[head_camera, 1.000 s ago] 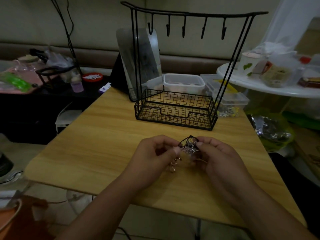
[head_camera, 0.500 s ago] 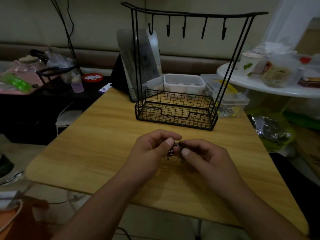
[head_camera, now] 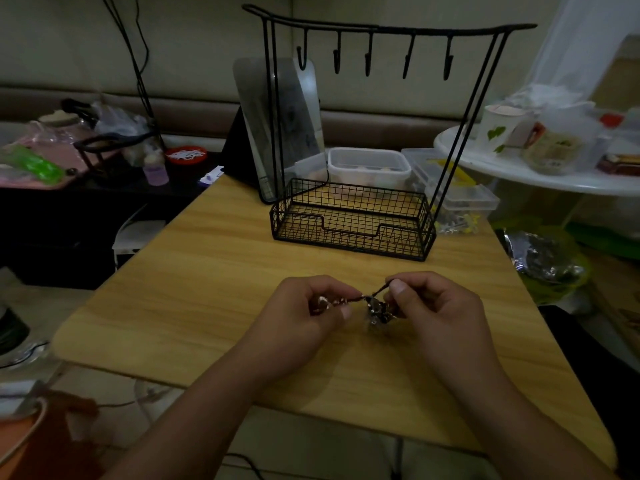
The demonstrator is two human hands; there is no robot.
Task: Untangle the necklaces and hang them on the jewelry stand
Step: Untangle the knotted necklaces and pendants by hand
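Left hand: your left hand point(head_camera: 304, 313) hovers just above the pale wooden surface point(head_camera: 214, 271), fingers curled in, pinching one end of the tangled bundle of necklaces point(head_camera: 367, 304) between thumb and fingertips; a pale, shiny coil shows inside the curl of the fingers
Right hand: your right hand point(head_camera: 436, 308) sits just beside the left, thumb and forefinger pinched on a dark cord that rises out of the knot, the other fingers folded under
Necklaces: the bundle hangs in the gap between your two hands, over the near middle of the surface; a thin dark strand runs across from one grip to the other, and a small glinting cluster of metal parts dangles under it, close to your right fingers; the light is dim, so you cannot tell how many necklaces are in it
Jewelry stand: the black wire jewelry stand point(head_camera: 381, 29) is upright at the far side of the surface, well apart from your hands; five hooks hang from its top bar with nothing on them, and its mesh tray base point(head_camera: 349, 220) holds nothing
Behind the stand: a tilted oval mirror point(head_camera: 277, 126) and a clear lidded plastic box point(head_camera: 369, 164)
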